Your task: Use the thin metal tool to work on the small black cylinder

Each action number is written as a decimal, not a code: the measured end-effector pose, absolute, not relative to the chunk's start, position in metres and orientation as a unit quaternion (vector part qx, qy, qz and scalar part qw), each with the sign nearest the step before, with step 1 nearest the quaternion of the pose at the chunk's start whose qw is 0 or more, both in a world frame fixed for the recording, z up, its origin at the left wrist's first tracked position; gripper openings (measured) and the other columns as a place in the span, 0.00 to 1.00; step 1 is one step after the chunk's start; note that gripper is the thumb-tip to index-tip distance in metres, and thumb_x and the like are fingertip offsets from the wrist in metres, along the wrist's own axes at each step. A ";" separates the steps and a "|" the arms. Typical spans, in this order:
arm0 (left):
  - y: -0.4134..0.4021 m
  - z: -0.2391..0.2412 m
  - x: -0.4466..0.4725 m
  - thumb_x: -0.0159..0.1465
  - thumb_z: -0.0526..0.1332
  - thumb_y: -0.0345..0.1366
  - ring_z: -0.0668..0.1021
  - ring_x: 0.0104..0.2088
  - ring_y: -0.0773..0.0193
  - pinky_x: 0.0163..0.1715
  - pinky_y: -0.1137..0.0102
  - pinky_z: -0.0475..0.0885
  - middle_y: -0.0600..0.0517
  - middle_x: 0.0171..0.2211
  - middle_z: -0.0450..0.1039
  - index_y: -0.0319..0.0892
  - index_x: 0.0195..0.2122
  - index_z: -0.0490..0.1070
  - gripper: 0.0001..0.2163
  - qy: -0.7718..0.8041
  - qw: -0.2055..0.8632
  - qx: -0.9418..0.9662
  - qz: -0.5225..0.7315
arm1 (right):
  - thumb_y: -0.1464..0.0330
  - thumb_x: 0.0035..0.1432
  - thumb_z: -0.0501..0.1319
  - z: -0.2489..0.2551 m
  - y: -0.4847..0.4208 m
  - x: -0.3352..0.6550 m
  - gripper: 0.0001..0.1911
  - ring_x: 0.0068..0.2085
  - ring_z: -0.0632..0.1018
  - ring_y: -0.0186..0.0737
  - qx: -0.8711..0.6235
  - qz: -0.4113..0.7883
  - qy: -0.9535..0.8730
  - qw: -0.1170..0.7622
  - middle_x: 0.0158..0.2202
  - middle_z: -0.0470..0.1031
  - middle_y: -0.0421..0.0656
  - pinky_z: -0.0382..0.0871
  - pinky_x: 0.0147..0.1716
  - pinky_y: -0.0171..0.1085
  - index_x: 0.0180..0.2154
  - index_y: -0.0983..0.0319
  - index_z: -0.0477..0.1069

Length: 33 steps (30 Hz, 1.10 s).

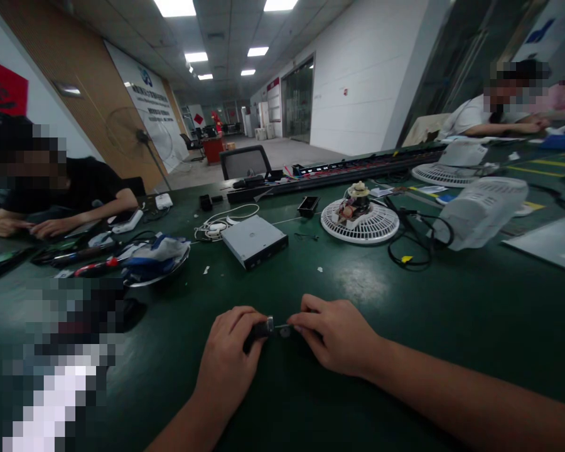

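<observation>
Their left hand point(228, 347) is clamped on a small dark gadget point(262, 328), right hand point(338, 333) pinching some thin bit point(285, 330) just beside it, over the green table point(169, 345); can't tell from here if they touch.

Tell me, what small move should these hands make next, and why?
Perhaps ease the small thin piece in the right hand toward the dark metal-ended piece in the left hand: the two ends face each other closely, though I can't tell whether they touch.
</observation>
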<state>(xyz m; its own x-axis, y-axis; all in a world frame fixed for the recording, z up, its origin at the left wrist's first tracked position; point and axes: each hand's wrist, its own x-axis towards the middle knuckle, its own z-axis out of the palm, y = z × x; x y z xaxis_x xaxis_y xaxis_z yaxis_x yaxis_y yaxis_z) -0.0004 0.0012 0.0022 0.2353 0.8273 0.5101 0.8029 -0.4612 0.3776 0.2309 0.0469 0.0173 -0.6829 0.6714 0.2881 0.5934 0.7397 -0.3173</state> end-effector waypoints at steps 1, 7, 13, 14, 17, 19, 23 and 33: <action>0.001 0.003 0.000 0.59 0.64 0.23 0.77 0.43 0.53 0.43 0.55 0.71 0.50 0.41 0.75 0.46 0.42 0.71 0.13 0.522 0.015 0.784 0.336 | 0.70 0.63 0.55 0.017 0.047 0.231 0.13 0.27 0.68 0.33 -0.331 0.101 -0.918 0.192 0.35 0.71 0.41 0.51 0.25 0.36 0.45 0.57 0.76; 0.001 0.004 0.000 0.59 0.63 0.24 0.78 0.43 0.54 0.44 0.56 0.71 0.52 0.41 0.77 0.47 0.42 0.72 0.13 0.536 0.021 0.774 0.335 | 0.71 0.64 0.54 0.020 0.046 0.230 0.11 0.29 0.70 0.35 -0.378 0.101 -0.901 0.187 0.35 0.71 0.42 0.52 0.28 0.36 0.44 0.59 0.74; 0.002 0.004 -0.002 0.61 0.63 0.29 0.78 0.42 0.53 0.44 0.55 0.72 0.50 0.41 0.76 0.45 0.44 0.70 0.11 0.591 0.005 0.721 0.363 | 0.61 0.62 0.63 0.019 0.044 0.222 0.10 0.32 0.72 0.38 -0.398 0.178 -0.873 0.218 0.31 0.75 0.40 0.59 0.35 0.39 0.38 0.61 0.75; 0.002 0.004 -0.002 0.62 0.63 0.29 0.78 0.41 0.53 0.44 0.55 0.72 0.49 0.41 0.76 0.45 0.45 0.70 0.11 0.588 0.003 0.720 0.370 | 0.61 0.60 0.65 0.017 0.044 0.221 0.12 0.33 0.73 0.39 -0.407 0.181 -0.868 0.220 0.31 0.76 0.40 0.59 0.35 0.39 0.42 0.61 0.75; 0.003 0.003 -0.002 0.63 0.63 0.30 0.78 0.41 0.52 0.44 0.54 0.72 0.49 0.42 0.76 0.45 0.46 0.69 0.11 0.585 0.005 0.720 0.373 | 0.67 0.61 0.65 0.010 0.046 0.219 0.11 0.38 0.74 0.40 -0.383 0.173 -0.884 0.203 0.36 0.77 0.41 0.59 0.38 0.40 0.46 0.58 0.75; 0.003 0.003 -0.003 0.63 0.63 0.31 0.78 0.41 0.52 0.43 0.53 0.72 0.49 0.41 0.76 0.45 0.46 0.70 0.11 0.590 0.010 0.718 0.369 | 0.71 0.60 0.66 0.007 0.047 0.220 0.09 0.38 0.73 0.40 -0.369 0.177 -0.889 0.207 0.37 0.74 0.41 0.59 0.38 0.40 0.43 0.56 0.78; 0.003 0.002 -0.004 0.62 0.64 0.29 0.78 0.42 0.53 0.43 0.54 0.73 0.50 0.41 0.76 0.46 0.46 0.70 0.12 0.563 0.027 0.744 0.359 | 0.75 0.58 0.67 0.006 0.049 0.223 0.12 0.37 0.70 0.38 -0.367 0.189 -0.871 0.267 0.37 0.70 0.41 0.61 0.36 0.37 0.42 0.55 0.79; 0.000 0.009 0.002 0.63 0.63 0.25 0.79 0.42 0.58 0.43 0.59 0.74 0.49 0.41 0.78 0.44 0.45 0.72 0.11 0.387 0.054 0.853 0.347 | 0.70 0.54 0.71 0.011 0.045 0.224 0.03 0.34 0.68 0.37 -0.318 0.200 -0.872 0.313 0.31 0.66 0.39 0.59 0.35 0.38 0.34 0.58 0.80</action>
<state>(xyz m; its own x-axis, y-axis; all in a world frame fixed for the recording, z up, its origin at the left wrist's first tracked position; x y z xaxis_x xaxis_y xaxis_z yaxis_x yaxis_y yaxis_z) 0.0024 0.0000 0.0087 0.4595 0.6976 0.5497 0.6228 -0.6944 0.3606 0.2239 0.0450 0.0109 -0.6011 0.6802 0.4195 0.4293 0.7176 -0.5484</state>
